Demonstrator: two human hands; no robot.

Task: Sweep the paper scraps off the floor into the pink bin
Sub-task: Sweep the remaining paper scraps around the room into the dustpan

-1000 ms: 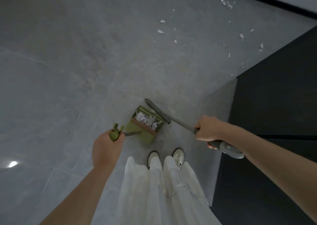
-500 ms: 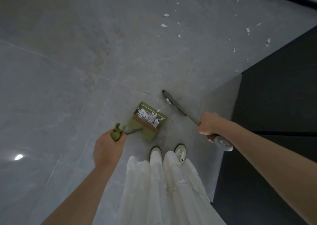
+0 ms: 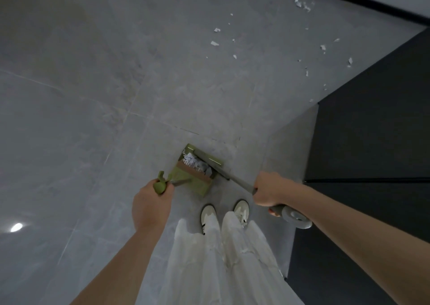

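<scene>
A green dustpan [image 3: 196, 183] stands on the grey tiled floor [image 3: 93, 95] just ahead of my shoes, with white paper scraps [image 3: 197, 163] piled inside it. My left hand [image 3: 151, 203] grips the green top of the dustpan's long handle [image 3: 160, 184]. My right hand [image 3: 271, 191] grips the grey broom handle [image 3: 242, 183]. The broom's head [image 3: 209, 162] lies across the dustpan's front lip. More white scraps [image 3: 215, 43] lie scattered on the floor far ahead and to the right. No pink bin is in view.
A tall black cabinet or panel [image 3: 372, 130] stands close on my right, with a grey side face next to my feet. A dark skirting strip [image 3: 349, 4] runs along the far wall. My white trousers and shoes [image 3: 208, 214] are below the dustpan.
The broom head swung out to the right of the dustpan, then came back against its front lip. My left hand kept the dustpan in place.
</scene>
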